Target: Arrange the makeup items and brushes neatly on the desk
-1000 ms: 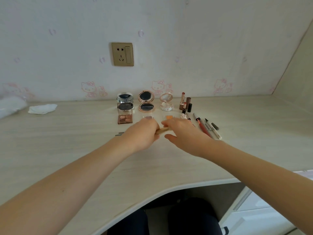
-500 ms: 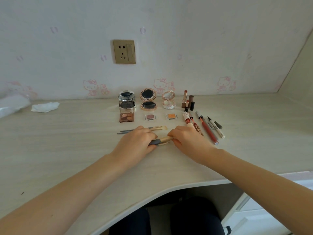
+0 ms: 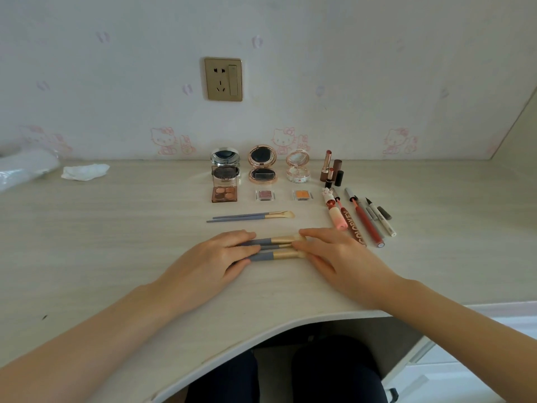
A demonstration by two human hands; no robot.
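Three grey-and-gold makeup brushes (image 3: 276,248) lie side by side on the desk, pointing left to right. My left hand (image 3: 209,261) rests flat over their handle ends. My right hand (image 3: 337,257) lies with straight fingers against their bristle ends. Two thinner brushes (image 3: 250,217) lie just behind them. Further back stand three open compacts (image 3: 262,164), an eyeshadow palette (image 3: 224,194), two small pans (image 3: 302,195) and some lipsticks (image 3: 331,170). A row of pens and lip tubes (image 3: 360,219) lies to the right.
A crumpled white tissue (image 3: 84,171) and a clear plastic bag (image 3: 20,170) lie at the back left. The wall with a socket (image 3: 223,79) closes the back. The desk's curved front edge (image 3: 261,338) runs just below my forearms.
Both hands drew back toward me and spread flat, laying the thick brushes down in a row. The two thin brushes now lie uncovered behind them.
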